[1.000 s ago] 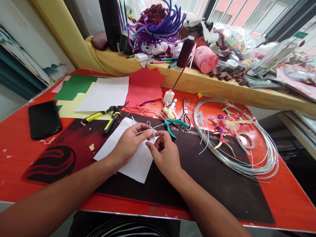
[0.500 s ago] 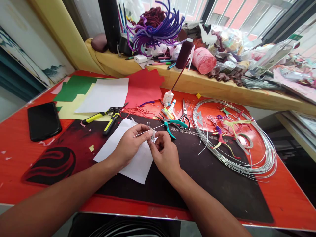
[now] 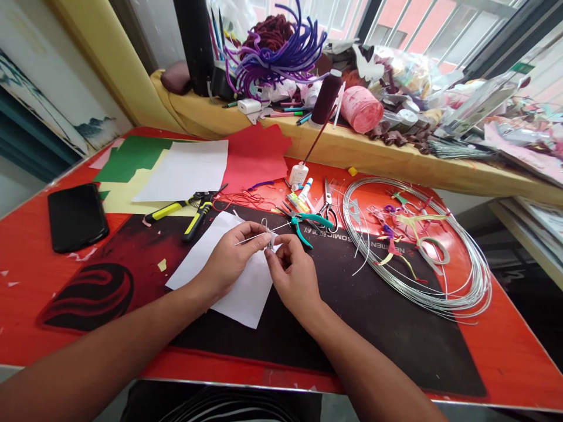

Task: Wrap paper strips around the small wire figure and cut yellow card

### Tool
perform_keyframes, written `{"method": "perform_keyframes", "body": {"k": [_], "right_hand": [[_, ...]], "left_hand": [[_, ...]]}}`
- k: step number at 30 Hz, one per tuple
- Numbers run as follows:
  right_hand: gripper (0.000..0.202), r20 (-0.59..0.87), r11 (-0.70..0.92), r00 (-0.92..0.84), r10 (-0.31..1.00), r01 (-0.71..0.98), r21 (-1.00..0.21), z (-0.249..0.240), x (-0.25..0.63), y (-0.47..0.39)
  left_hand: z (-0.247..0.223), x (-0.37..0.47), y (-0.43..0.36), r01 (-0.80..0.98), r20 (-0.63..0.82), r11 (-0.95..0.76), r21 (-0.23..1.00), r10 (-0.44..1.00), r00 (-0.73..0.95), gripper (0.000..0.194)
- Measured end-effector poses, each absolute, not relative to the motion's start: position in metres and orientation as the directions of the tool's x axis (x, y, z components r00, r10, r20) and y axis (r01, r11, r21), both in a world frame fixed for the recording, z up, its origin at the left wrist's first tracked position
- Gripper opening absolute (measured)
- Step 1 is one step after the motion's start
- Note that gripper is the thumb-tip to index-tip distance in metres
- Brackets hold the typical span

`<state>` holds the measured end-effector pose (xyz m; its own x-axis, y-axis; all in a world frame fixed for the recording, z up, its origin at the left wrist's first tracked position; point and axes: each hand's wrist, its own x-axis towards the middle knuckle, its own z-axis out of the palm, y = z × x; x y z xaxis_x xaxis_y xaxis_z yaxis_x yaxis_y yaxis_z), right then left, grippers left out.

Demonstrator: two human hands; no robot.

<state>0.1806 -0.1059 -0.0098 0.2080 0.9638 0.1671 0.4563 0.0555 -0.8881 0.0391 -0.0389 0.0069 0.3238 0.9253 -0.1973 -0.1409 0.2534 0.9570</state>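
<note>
Above the white sheet (image 3: 240, 299), both hands (image 3: 259, 258) pinched on small wirework (image 3: 264, 224), teal pliers (image 3: 295, 220) just beyond.

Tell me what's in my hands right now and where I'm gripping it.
A small looped wire piece, held by fingertips below its top loop; the hidden lower part makes the exact grip unclear.

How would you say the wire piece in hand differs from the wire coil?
The wire piece is small, the wire coil wide. The left hand and right hand hold the piece; the coil lies on the table. The piece shows a tiny loop, the coil many broad turns. Both look metallic.
</note>
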Motion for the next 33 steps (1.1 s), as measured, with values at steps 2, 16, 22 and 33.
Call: {"method": "perform_keyframes", "body": {"k": [2, 16, 22, 33], "right_hand": [[0.015, 0.157, 0.048, 0.204, 0.966, 0.455, -0.889, -0.0095, 0.1805, -0.1057], [0.024, 0.132, 0.019, 0.201, 0.971, 0.483, -0.875, -0.0049, 0.1796, -0.1074], [0.020, 0.155, 0.029, 0.218, 0.964, 0.491, -0.871, -0.0069, 0.1799, -0.1063], [0.016, 0.182, 0.050, 0.222, 0.958, 0.495, -0.867, -0.0078, 0.1808, -0.1058]], "left_hand": [[0.0074, 0.0391, -0.0388, -0.142, -0.206, 0.262, 0.955, 0.924, 0.322, 0.032], [0.0107, 0.0400, -0.0404, -0.117, -0.222, 0.269, 0.956, 0.924, 0.310, 0.036], [0.0120, 0.0415, -0.0413, -0.100, -0.181, 0.222, 0.970, 0.933, 0.312, 0.032], [0.0095, 0.0409, -0.0411, -0.091, -0.160, 0.198, 0.976, 0.935, 0.316, 0.030]]}}
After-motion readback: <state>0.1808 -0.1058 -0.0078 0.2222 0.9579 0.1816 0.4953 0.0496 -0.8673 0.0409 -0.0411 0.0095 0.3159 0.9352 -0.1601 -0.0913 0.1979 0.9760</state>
